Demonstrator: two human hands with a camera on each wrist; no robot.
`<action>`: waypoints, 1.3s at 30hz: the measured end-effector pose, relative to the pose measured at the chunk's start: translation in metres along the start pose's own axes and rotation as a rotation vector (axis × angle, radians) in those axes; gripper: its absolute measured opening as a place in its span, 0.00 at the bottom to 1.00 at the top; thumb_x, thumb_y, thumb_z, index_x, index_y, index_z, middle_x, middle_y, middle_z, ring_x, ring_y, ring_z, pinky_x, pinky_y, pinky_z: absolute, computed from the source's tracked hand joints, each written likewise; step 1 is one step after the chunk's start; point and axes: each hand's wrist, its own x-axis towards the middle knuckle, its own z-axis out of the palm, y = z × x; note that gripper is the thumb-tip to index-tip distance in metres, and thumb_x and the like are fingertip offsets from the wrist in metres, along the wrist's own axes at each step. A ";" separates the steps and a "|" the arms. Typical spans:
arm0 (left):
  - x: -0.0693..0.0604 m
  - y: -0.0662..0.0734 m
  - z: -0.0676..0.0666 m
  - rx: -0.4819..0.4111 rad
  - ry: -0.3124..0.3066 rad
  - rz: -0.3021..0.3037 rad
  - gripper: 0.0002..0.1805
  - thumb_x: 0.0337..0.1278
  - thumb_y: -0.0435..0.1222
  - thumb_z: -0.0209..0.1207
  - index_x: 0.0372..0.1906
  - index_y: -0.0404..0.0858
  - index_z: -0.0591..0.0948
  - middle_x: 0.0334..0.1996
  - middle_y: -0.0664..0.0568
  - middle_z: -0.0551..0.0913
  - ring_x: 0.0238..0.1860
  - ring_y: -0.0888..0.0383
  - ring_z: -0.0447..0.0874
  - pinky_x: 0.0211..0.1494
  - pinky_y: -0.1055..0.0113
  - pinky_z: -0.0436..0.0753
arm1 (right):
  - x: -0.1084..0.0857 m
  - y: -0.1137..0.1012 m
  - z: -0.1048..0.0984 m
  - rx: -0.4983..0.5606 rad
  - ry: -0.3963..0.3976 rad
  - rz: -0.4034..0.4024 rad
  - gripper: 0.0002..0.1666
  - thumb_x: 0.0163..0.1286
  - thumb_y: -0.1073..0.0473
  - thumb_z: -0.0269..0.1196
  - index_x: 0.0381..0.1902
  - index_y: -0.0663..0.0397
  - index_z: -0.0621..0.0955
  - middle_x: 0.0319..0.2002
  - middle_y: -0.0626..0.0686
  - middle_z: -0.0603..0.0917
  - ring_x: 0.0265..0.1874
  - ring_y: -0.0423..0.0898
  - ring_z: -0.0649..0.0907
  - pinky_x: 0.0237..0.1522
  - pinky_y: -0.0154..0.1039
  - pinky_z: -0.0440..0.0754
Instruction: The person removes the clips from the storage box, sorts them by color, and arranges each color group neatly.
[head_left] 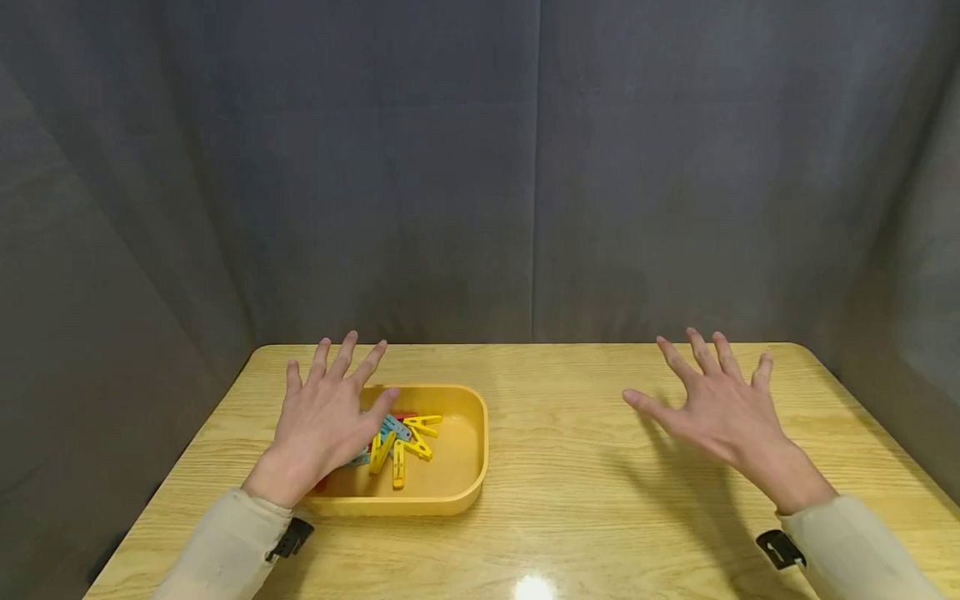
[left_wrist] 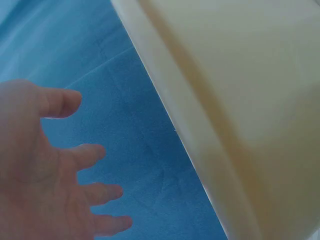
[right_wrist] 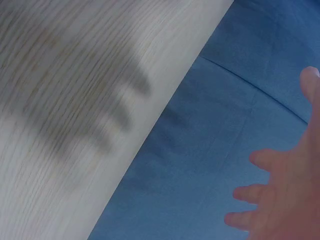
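Note:
In the head view my left hand [head_left: 326, 412] hovers over the left part of a yellow plastic tray [head_left: 468, 500], fingers spread and holding nothing. Several clothespins lie heaped inside the tray: yellow clothespins [head_left: 399, 465], a blue clothespin [head_left: 396, 427] and bits of red ones. The hand hides part of the pile. My right hand [head_left: 723, 408] is held above the bare wood on the right, its fingers also spread, with nothing in it. Both wrist views show the palms, the left hand [left_wrist: 45, 175] beside the tray wall and the right hand [right_wrist: 290, 195] past the table edge.
The light wooden table [head_left: 555, 433] has rounded far corners. A dark grey curtain [head_left: 420, 183] hangs behind it and on both sides. Black straps [head_left: 780, 548] sit at both sleeve cuffs. The right hand's shadow falls on the wood.

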 end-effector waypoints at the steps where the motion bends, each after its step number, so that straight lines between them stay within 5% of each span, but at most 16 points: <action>1: 0.000 0.000 0.000 0.000 -0.002 0.000 0.39 0.77 0.58 0.52 0.84 0.48 0.61 0.82 0.34 0.54 0.80 0.27 0.45 0.74 0.21 0.43 | 0.000 0.000 0.000 -0.001 0.000 0.001 0.61 0.69 0.15 0.50 0.84 0.49 0.61 0.80 0.73 0.54 0.78 0.77 0.51 0.61 0.89 0.31; 26: -0.001 0.002 0.000 0.006 0.001 0.014 0.40 0.76 0.60 0.52 0.84 0.50 0.61 0.83 0.36 0.54 0.81 0.28 0.45 0.73 0.20 0.44 | -0.003 -0.001 0.002 0.012 0.039 -0.015 0.61 0.68 0.16 0.52 0.84 0.50 0.62 0.80 0.72 0.57 0.77 0.77 0.53 0.62 0.89 0.32; 39: -0.012 0.002 -0.002 -0.005 0.020 0.026 0.39 0.76 0.60 0.52 0.83 0.49 0.64 0.82 0.37 0.55 0.80 0.28 0.47 0.73 0.20 0.45 | -0.010 -0.004 0.004 0.018 0.085 -0.044 0.60 0.68 0.18 0.55 0.84 0.50 0.63 0.79 0.71 0.59 0.77 0.76 0.55 0.63 0.88 0.31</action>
